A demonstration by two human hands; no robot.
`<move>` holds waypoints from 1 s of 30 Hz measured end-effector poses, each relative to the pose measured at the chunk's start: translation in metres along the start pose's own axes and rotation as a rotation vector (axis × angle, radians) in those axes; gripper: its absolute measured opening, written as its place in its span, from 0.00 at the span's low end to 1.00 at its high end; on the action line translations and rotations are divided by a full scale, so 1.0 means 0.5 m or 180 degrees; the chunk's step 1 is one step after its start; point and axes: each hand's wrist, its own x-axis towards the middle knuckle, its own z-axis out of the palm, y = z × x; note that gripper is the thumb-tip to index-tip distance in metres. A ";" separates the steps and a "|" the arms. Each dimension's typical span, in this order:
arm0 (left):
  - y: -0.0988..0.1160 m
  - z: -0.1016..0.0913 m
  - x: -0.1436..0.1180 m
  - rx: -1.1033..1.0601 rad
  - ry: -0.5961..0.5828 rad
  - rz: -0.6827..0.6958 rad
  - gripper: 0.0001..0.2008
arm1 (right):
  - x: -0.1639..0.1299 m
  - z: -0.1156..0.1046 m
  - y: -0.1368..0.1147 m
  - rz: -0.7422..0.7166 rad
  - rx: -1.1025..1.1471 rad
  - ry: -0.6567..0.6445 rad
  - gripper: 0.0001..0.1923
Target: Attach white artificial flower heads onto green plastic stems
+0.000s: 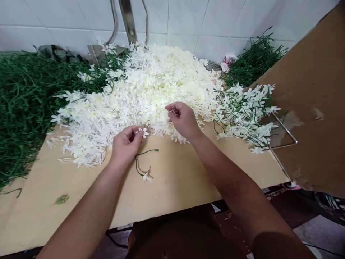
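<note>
Between the thumb and fingers of my left hand is a white artificial flower, its open petals facing up. Just below that hand, a thin green stem lies curved on the table, with a small white flower at its lower end. My right hand is pinched closed above the front of a large heap of loose white flowers. Whatever its fingertips hold is too small to make out. Bundles of thin white pieces lie among the petals left of my hands.
Tangled green stems are piled at the left, with another green bunch at the back right. White flowers on green stems lie by a cardboard panel and bent metal rod. A tiled wall stands behind the wooden table.
</note>
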 end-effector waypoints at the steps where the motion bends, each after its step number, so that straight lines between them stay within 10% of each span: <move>1: -0.001 0.000 0.000 0.0005 -0.0009 0.0007 0.11 | 0.005 -0.003 -0.001 0.0027 0.0022 -0.0012 0.09; 19: 0.011 0.007 -0.005 -0.0087 -0.0108 0.0048 0.09 | -0.034 -0.071 -0.010 0.0614 0.1170 0.0106 0.03; 30: 0.060 0.049 -0.060 -0.1416 -0.1155 -0.0324 0.16 | -0.136 0.032 -0.051 0.0174 0.1506 -0.0398 0.11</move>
